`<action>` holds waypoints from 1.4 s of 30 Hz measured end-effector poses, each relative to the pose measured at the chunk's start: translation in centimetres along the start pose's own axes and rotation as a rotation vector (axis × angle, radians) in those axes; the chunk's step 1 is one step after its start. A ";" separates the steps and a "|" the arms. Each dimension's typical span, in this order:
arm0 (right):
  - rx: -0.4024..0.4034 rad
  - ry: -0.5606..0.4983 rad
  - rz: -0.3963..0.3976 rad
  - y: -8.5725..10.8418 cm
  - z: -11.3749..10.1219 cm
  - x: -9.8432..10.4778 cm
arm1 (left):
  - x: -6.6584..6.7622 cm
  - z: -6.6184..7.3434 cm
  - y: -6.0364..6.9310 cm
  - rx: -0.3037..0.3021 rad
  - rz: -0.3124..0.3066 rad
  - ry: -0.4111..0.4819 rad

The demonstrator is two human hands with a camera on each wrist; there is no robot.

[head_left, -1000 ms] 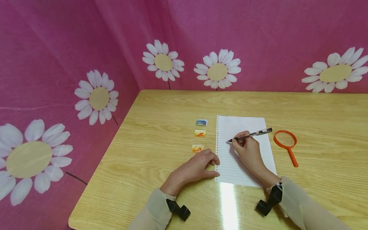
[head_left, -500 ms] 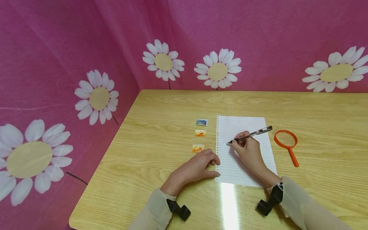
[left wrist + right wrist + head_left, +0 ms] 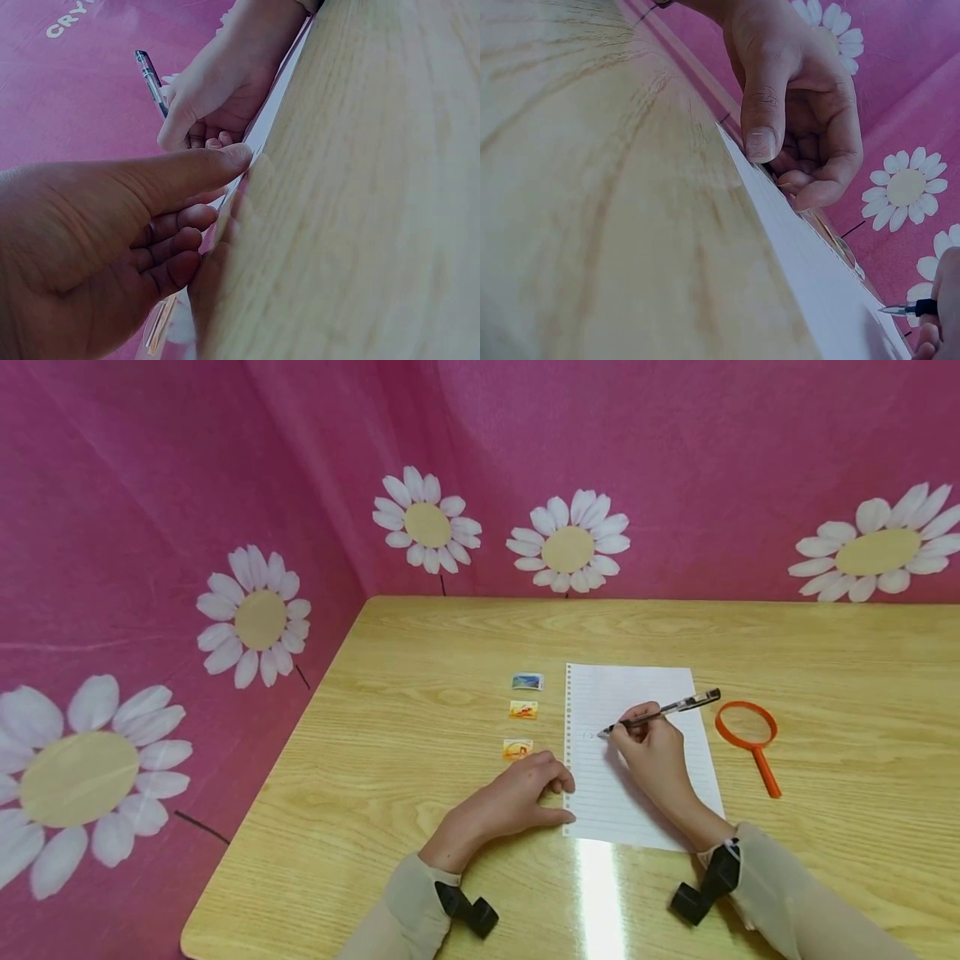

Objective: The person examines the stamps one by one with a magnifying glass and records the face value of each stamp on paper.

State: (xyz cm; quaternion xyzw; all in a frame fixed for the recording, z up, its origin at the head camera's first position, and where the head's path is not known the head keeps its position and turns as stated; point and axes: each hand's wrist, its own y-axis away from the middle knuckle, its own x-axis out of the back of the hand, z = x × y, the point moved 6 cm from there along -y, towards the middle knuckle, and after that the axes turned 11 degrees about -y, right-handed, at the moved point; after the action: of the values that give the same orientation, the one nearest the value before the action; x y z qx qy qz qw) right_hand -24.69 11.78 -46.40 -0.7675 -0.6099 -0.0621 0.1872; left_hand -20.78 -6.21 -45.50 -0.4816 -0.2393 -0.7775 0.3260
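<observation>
My right hand [image 3: 654, 760] pinches a clear-barrelled pen [image 3: 675, 705] with a dark grip, its tip at a sheet of lined paper [image 3: 637, 814]. Small faint marks show on the paper just left of the tip. In the right wrist view the pen's tip [image 3: 896, 310] points at the sheet near the lower right corner. My left hand [image 3: 517, 802] rests at the paper's left edge, thumb and fingertips touching its punched margin, fingers loosely bent. In the left wrist view the thumb [image 3: 202, 171] lies along the paper's edge.
Left of the paper lie three small picture stamps: a blue one [image 3: 528, 682], a yellow-red one [image 3: 522, 710] and an orange one [image 3: 517, 749] close to the left hand. An orange magnifying glass [image 3: 762, 763] lies right of the paper. A flowered pink cloth [image 3: 480, 435] hangs behind the wooden table [image 3: 360, 752].
My right hand has moved slightly right and a little down along the line with the pen. More faint marks show on the paper. The left hand has stayed in place.
</observation>
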 end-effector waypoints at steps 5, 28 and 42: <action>0.015 0.005 -0.003 0.0 -0.1 -0.1 | 0.0 0.0 0.0 0.002 -0.003 0.000; 0.052 0.009 -0.030 0.0 -0.2 -0.2 | 0.0 0.0 0.0 0.004 -0.001 -0.006; 0.019 -0.005 0.001 0.0 0.1 0.0 | 0.0 0.0 0.1 0.001 0.004 0.000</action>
State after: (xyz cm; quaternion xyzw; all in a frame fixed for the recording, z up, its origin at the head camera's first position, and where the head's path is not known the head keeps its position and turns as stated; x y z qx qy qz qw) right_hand -24.68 11.85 -46.49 -0.7661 -0.6107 -0.0544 0.1929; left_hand -20.70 -6.23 -45.52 -0.4819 -0.2388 -0.7768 0.3277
